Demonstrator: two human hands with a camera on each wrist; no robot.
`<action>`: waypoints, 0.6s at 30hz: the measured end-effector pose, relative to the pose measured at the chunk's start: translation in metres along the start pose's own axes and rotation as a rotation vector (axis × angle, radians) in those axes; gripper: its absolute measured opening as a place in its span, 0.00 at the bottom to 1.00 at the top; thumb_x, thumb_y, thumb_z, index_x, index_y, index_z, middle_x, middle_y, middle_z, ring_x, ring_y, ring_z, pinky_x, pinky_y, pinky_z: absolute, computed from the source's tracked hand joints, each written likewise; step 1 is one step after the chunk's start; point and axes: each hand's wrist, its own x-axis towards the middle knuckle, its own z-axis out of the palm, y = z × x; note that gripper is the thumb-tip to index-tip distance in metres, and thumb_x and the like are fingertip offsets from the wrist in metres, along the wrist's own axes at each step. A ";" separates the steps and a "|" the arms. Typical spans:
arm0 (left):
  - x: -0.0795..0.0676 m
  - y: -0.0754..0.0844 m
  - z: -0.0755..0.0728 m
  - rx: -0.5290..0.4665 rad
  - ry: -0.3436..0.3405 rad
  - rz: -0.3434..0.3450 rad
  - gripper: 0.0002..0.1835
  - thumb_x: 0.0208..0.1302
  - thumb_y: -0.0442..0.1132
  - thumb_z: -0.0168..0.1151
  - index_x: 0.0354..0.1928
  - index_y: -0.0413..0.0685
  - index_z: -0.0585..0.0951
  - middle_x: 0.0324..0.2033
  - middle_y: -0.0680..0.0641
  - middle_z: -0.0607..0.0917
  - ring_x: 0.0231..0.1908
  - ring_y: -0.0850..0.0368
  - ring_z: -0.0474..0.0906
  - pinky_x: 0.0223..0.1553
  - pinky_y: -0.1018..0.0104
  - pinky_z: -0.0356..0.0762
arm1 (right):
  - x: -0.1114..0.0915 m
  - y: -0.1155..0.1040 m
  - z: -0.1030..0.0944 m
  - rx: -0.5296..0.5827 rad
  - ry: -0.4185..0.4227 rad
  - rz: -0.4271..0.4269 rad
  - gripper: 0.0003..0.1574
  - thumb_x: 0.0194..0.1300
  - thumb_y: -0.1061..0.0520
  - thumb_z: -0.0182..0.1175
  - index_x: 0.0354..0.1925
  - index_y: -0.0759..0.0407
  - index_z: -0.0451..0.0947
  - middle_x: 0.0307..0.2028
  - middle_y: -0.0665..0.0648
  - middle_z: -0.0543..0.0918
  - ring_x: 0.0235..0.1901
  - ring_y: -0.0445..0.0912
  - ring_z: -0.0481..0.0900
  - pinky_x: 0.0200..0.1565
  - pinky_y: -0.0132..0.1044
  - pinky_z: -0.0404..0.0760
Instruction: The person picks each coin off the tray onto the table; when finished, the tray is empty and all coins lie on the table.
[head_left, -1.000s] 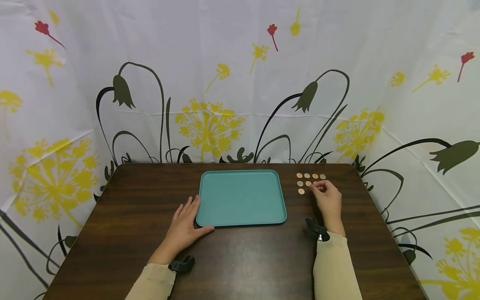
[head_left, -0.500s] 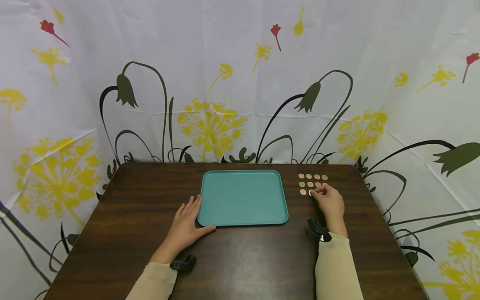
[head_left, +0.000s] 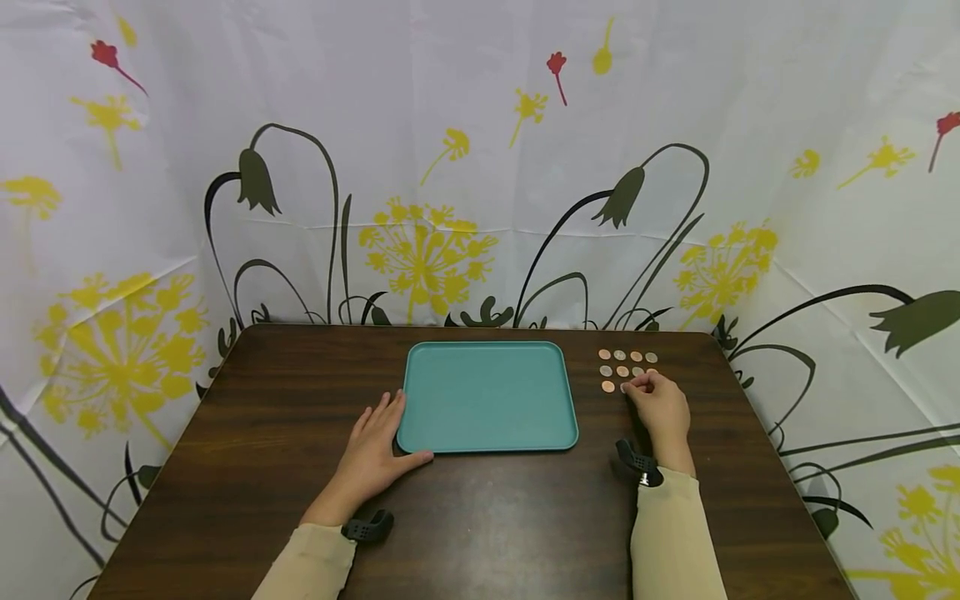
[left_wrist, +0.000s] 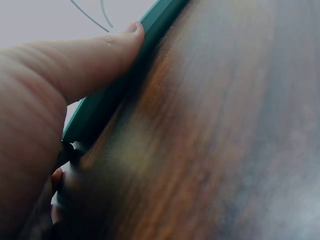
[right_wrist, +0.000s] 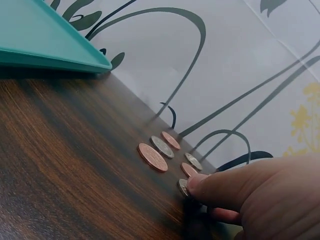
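My left hand [head_left: 369,461] lies spread at the near-left corner of a teal tray [head_left: 487,443], fingers along its left side and thumb at its front edge. In the left wrist view the thumb [left_wrist: 107,57] touches the tray's dark green rim [left_wrist: 107,107]. Right of the tray, copper and silver coins lie in neat rows. My right hand [head_left: 663,408] pinches a silver coin [right_wrist: 183,187] between thumb and fingertips, close to the table, just right of the front copper coin [head_left: 608,387]. The fingers partly cover this coin and the right end of the rows.
The dark wooden table [head_left: 495,525] ends at the back against a white curtain [head_left: 480,125] with printed flowers. Several coins, including a copper one [head_left: 604,354] at the back left of the rows, lie close to my right fingertips. Both wrists wear black straps.
My right hand has moved from the middle row of coins to the front row, bringing a silver coin beside the front copper one. The left hand stays at the tray; the head view shifts slightly.
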 end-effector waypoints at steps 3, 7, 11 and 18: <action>0.000 0.001 0.000 0.002 0.001 0.000 0.65 0.65 0.68 0.75 0.89 0.42 0.51 0.88 0.39 0.53 0.88 0.37 0.45 0.86 0.33 0.36 | 0.001 0.001 0.001 0.033 0.019 -0.003 0.14 0.73 0.46 0.71 0.41 0.56 0.87 0.33 0.56 0.86 0.32 0.52 0.78 0.34 0.41 0.69; 0.002 0.001 0.001 0.009 0.001 -0.001 0.65 0.65 0.68 0.75 0.89 0.43 0.50 0.88 0.40 0.53 0.88 0.37 0.45 0.86 0.33 0.37 | 0.003 0.004 0.005 0.154 0.092 0.025 0.16 0.75 0.45 0.70 0.42 0.57 0.88 0.32 0.54 0.85 0.31 0.49 0.77 0.35 0.39 0.71; 0.002 0.000 0.002 0.014 -0.001 0.000 0.65 0.65 0.66 0.75 0.89 0.42 0.50 0.88 0.39 0.53 0.88 0.37 0.46 0.86 0.33 0.37 | 0.002 0.010 0.011 0.332 0.211 0.053 0.19 0.76 0.44 0.70 0.43 0.60 0.88 0.28 0.47 0.80 0.30 0.44 0.74 0.33 0.33 0.71; 0.003 0.001 0.004 0.008 -0.020 0.000 0.64 0.67 0.65 0.75 0.89 0.41 0.49 0.88 0.38 0.51 0.88 0.37 0.46 0.86 0.33 0.37 | -0.009 0.017 0.014 0.805 0.400 0.015 0.23 0.80 0.51 0.66 0.44 0.74 0.84 0.27 0.43 0.79 0.26 0.38 0.72 0.28 0.26 0.69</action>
